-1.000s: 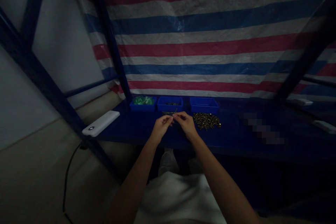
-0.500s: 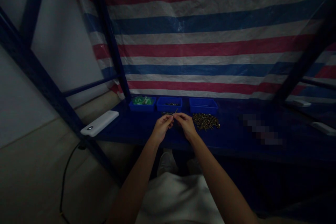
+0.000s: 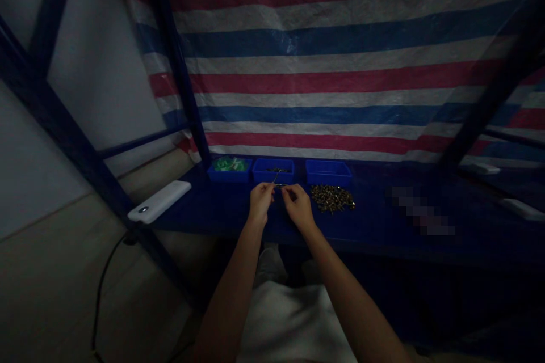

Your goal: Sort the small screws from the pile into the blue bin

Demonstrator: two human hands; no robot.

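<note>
My left hand (image 3: 261, 199) is closed in a pinch around a thin metal stick (image 3: 276, 177), which points up and away from the fingertips. Beside it, my right hand (image 3: 298, 203) has its thumb and fingers bent together. What those fingers hold, if anything, is too small and dark to make out. Thin dark pieces (image 3: 280, 185) show between the two hands, at the fingertips. A pile of small brass-coloured metal parts (image 3: 332, 198) lies on the blue table (image 3: 366, 227), just right of my right hand.
Three blue trays stand along the back: one with green plastic material (image 3: 230, 164), a middle tray (image 3: 273, 177) with small metal parts, and a right tray (image 3: 327, 177). A white power bank (image 3: 159, 202) lies at the left edge. Blue posts (image 3: 179, 68) frame the table.
My hands have drawn slightly apart. The stick stays with the left hand and now leans from its fingertips, while the right hand has moved down and away from it.
</note>
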